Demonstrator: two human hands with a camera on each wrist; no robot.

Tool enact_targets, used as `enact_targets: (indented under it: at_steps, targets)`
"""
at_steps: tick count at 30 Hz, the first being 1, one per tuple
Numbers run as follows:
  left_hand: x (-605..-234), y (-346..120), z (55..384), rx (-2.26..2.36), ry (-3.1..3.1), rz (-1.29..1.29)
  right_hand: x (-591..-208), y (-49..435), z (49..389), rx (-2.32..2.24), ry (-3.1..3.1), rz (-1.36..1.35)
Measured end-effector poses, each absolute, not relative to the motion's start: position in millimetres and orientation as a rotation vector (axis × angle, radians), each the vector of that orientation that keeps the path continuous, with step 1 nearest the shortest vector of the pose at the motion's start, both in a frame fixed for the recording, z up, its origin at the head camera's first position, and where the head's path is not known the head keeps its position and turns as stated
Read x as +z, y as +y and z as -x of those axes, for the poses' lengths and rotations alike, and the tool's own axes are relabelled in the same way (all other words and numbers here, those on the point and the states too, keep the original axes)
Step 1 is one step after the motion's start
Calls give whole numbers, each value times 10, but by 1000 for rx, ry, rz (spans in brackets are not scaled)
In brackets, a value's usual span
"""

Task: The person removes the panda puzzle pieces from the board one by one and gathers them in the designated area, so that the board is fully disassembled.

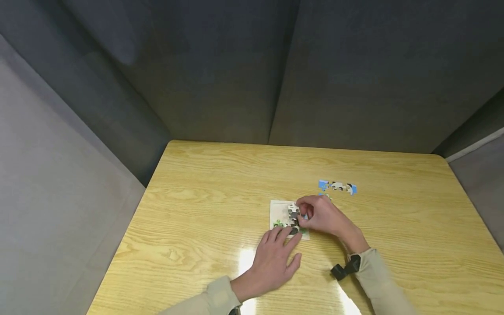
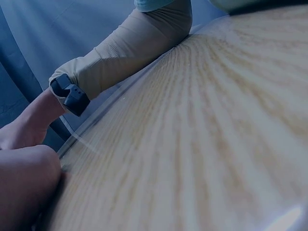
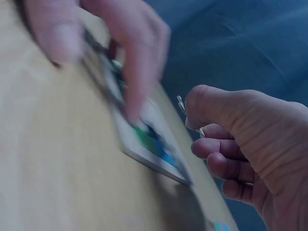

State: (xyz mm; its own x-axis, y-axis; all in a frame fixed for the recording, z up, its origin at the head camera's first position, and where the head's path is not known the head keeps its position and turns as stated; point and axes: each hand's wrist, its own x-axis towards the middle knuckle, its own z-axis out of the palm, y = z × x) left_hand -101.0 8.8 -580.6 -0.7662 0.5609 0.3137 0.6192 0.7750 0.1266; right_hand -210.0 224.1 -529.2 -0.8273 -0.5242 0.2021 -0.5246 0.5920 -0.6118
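Observation:
A small jigsaw puzzle board (image 1: 277,210) with a pale tray lies on the table, partly filled with black, white and green pieces. My left hand (image 1: 275,261) rests its spread fingertips on the near edge of the board and on the pieces there. Above the board's right side, my right hand (image 1: 322,215) pinches a puzzle piece (image 3: 181,104) between thumb and fingers. Only the edges of that piece show in the right wrist view; the fingers hide the rest. In the left wrist view, the right forearm's sleeve (image 2: 130,45) reaches across.
Beyond the right hand lie several loose blue and white puzzle pieces (image 1: 337,186), with another piece (image 1: 323,195) partly behind the hand. The wooden table (image 1: 204,188) ends at dark fabric panels (image 1: 220,87). A black wrist device (image 1: 346,267) sits on the right wrist.

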Motion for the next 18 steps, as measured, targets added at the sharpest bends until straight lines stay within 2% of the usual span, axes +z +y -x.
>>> enact_targets:
  at_steps: [12, 18]
  targets:
    - [-5814, 91, 1009, -363, -2702, 914, -5346, 3131, 2157, 981, -2845, -582]
    - [-5800, 88, 1004, -378, -2692, 914, -5413, 3367, 2204, 894, -2894, -513]
